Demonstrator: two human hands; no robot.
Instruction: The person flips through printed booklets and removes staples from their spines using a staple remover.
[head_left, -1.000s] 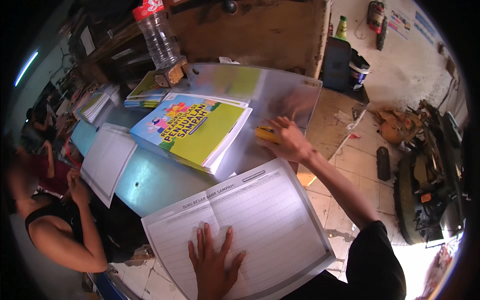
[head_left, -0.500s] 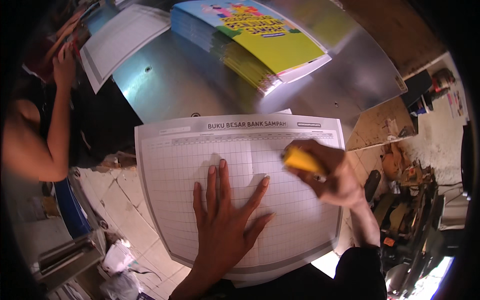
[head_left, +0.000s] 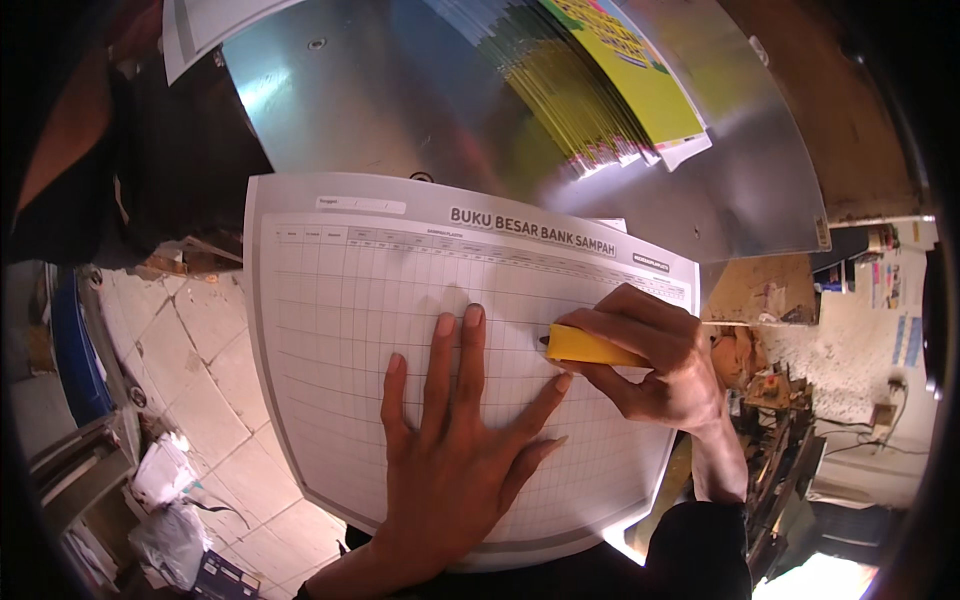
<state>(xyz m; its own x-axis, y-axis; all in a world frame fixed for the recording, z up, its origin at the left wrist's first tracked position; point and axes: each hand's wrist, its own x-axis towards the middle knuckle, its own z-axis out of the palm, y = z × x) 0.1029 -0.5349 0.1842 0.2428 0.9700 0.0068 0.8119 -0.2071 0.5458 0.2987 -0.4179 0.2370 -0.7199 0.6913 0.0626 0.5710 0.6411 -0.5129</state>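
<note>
A large printed sheet (head_left: 330,400) with a ruled table and a grey border lies in front of me, its far edge at the metal table. My left hand (head_left: 445,460) rests flat on its middle, fingers spread. In my right hand (head_left: 660,365) is a blocky yellow tool (head_left: 590,345) with a small dark tip, closed in by thumb and fingers. Its tip points left, at the sheet, just above my left index fingertip; whether it touches the paper I cannot tell. The fingers hide the tool's back part, so its exact kind does not show.
On the metal table (head_left: 370,110) stands a thick stack of colourful booklets (head_left: 570,90). Another printed sheet (head_left: 205,25) lies at the far left, near a person's arm (head_left: 65,140). Plastic bags (head_left: 170,540) sit on the tiled floor (head_left: 190,350) at the lower left.
My view has shifted, so the booklets and table appear higher. The right hand and yellow tool, blurred before, are now sharp and lower against the sheet. My left hand stays flat.
</note>
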